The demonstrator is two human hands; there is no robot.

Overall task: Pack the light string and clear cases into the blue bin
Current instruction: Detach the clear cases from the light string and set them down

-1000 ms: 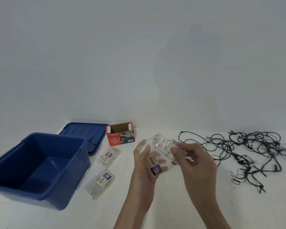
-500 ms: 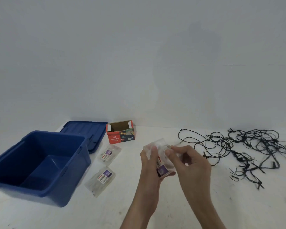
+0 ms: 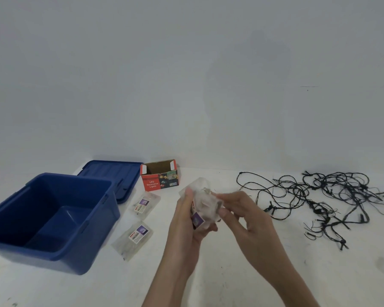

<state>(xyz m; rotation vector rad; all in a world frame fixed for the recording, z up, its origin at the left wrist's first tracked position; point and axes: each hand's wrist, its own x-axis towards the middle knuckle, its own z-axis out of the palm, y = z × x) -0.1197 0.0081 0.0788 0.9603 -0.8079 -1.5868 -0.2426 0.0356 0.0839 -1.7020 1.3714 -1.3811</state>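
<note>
Above the white table's middle, my left hand (image 3: 187, 220) grips a clear case (image 3: 203, 201) with a purple and white label. My right hand (image 3: 244, 212) pinches the case's right edge. Two more clear cases lie flat left of my hands, one nearer (image 3: 134, 239) and one farther back (image 3: 145, 203). The open blue bin (image 3: 91, 238) stands at the left, with nothing visible inside. A tangled black light string (image 3: 319, 199) is spread over the table at the right.
The blue lid (image 3: 111, 173) lies behind the bin. A small red cardboard box (image 3: 159, 180), open at the top and marked LED Decorative Lights, stands beside the lid. A pale wall (image 3: 186, 74) rises behind the table.
Both hands have turned the clear case from face-up to nearly edge-on. My right hand has slid from its far end to its right edge.
</note>
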